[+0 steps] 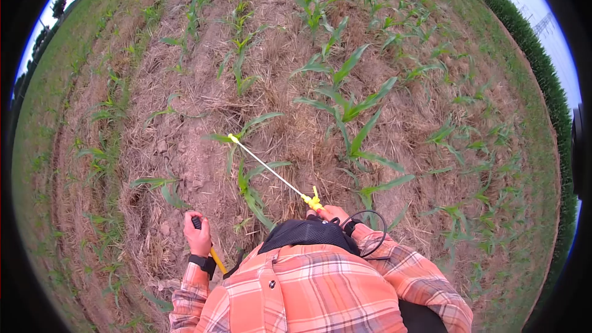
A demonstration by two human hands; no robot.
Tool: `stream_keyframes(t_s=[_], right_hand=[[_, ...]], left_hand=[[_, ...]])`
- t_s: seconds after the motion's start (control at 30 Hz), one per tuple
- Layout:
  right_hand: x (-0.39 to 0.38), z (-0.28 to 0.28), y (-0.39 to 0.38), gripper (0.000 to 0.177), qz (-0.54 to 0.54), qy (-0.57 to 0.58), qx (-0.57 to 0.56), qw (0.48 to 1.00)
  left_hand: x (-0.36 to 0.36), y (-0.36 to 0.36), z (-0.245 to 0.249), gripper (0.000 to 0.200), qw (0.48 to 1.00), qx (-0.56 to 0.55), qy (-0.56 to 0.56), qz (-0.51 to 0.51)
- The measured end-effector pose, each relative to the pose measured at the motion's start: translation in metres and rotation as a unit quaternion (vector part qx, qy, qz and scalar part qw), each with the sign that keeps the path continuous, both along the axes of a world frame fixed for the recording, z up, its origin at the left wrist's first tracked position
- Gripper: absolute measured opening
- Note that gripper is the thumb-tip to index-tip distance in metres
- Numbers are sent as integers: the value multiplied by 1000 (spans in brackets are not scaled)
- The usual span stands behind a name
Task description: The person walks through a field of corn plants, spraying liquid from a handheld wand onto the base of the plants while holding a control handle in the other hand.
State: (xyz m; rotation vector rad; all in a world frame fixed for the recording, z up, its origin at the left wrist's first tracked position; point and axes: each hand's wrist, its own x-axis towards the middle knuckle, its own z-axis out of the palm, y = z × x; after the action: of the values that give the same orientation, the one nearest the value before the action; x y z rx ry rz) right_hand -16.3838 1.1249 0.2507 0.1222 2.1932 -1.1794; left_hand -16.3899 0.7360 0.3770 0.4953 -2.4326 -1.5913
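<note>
The field ground (185,166) is dry, cloddy soil strewn with pale straw (290,12). Young maize plants (348,111) stand rooted in it in rows, and grass (68,55) runs along its left edge.

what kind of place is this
Most likely a farm field: rows of young corn plants grow in dry soil strewn with straw, and a hedge lines the far edge. The right hand holds a spray wand over the plants, the left hand a black handle.
</note>
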Motion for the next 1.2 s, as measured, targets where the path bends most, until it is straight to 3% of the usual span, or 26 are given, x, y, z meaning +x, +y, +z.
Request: stream_keyframes(t_s=[0.07,0.1,0.2,0.27,0.33,0.47,0.63,0.73,0.83,0.93,1.0,1.13,1.2], right_hand=[[-17,-10,18,46,-54,-35,2,998],[-22,-12,28,39,-110,-2,-53,993],[-38,-5,61,40,-163,-19,-18,986],[-45,-14,84,39,-193,-38,-58,979],[-54,-11,104,35,-302,-115,-120,939],[-68,-13,141,35,-398,-106,-109,905],[-83,-14,176,37,-463,-78,-134,873],[-90,-14,186,38,-513,-63,-173,838],[-105,-9,192,38,-545,-59,-204,811],[-124,-4,192,37,-575,-51,-213,788],[-138,-5,193,36,-596,-48,-224,770],[-176,-7,175,37,-593,-36,-204,778],[-200,-2,156,38,-577,-24,-178,797]], left_hand=[[-24,18,3,11,1000,14,0,-5],[-35,26,2,11,1000,4,1,-14],[-62,49,0,11,999,-6,4,-37],[-78,65,6,11,999,-9,7,-48],[-93,83,17,11,999,-2,-3,-49],[-118,101,11,11,998,-22,-1,-61],[-144,118,9,11,985,-112,79,-103],[-154,115,1,11,993,-83,29,-85],[-170,116,1,10,988,-98,61,-102],[-191,114,2,9,993,-82,2,-80],[-210,109,-5,10,992,-79,22,-93],[-262,87,-18,11,994,-39,28,-95],[-287,74,-21,11,987,-90,78,-107]])
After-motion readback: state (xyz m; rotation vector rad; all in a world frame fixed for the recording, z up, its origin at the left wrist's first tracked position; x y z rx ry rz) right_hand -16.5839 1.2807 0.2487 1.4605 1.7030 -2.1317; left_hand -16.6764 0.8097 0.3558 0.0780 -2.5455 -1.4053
